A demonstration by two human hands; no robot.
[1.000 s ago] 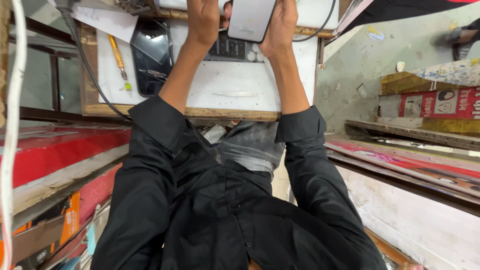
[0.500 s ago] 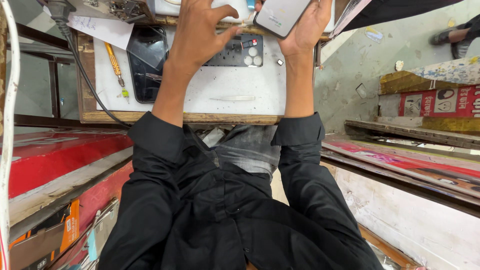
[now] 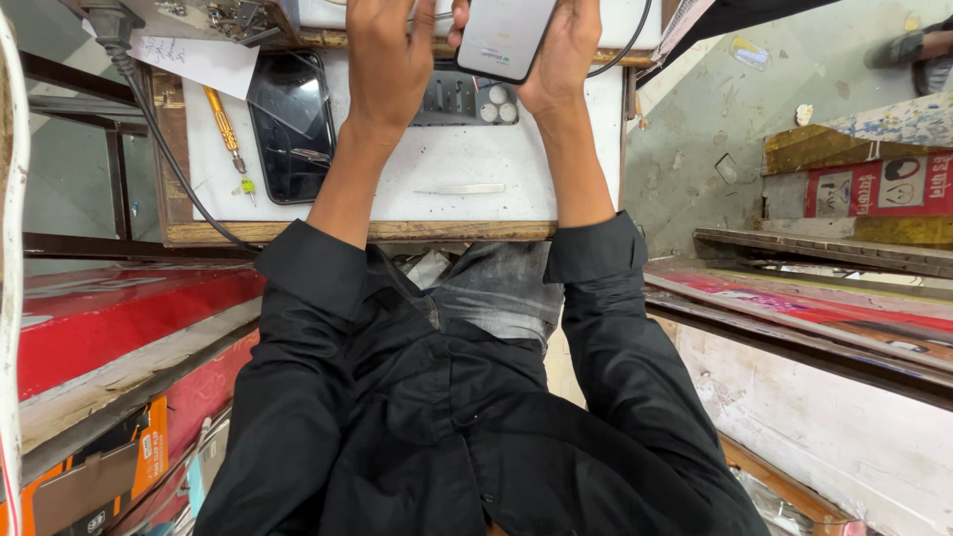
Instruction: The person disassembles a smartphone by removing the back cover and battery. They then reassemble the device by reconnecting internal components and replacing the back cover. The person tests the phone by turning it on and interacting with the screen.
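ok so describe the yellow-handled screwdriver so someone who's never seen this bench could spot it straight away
Start at the white-topped workbench with its wooden front edge, and go to its left side, left of the person's left hand. There a dark phone lies flat with its glass up. The screwdriver lies just left of that phone, lengthwise along it: a thin tool with an amber-yellow handle, the only yellow thing on the top.

A slim grey phone (image 3: 506, 38) — flat, rounded corners, back facing up — is held tilted above the far edge of the white table (image 3: 437, 179), right of centre.
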